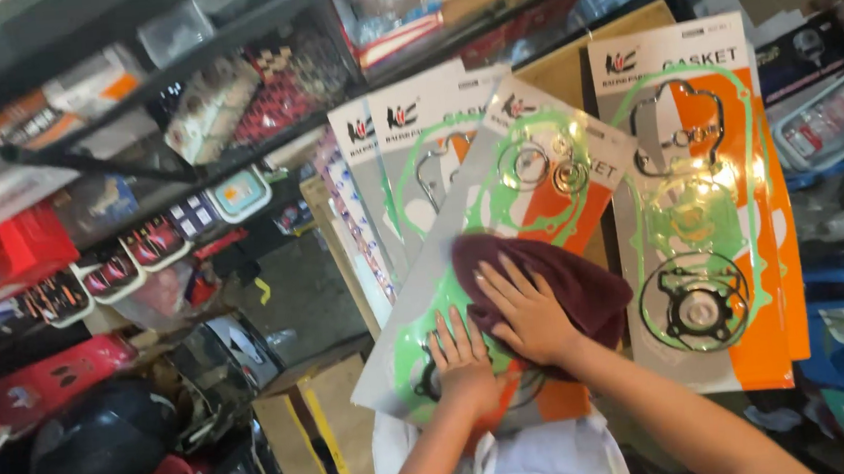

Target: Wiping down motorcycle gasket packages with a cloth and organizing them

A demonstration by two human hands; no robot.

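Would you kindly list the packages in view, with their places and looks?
Front gasket pack: centre, under both hands, flat, clear, orange, grey and green.
Right gasket pack: flat, orange and grey, dark rings.
Rear gasket packs: behind, white-topped.
Blister packs: left shelf, small, red-black.

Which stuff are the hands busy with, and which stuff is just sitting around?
In use:
- left hand
- right hand
- dark red cloth
- front gasket pack

Just sitting around:
- right gasket pack
- packs behind
- shelf boxes
- black helmet
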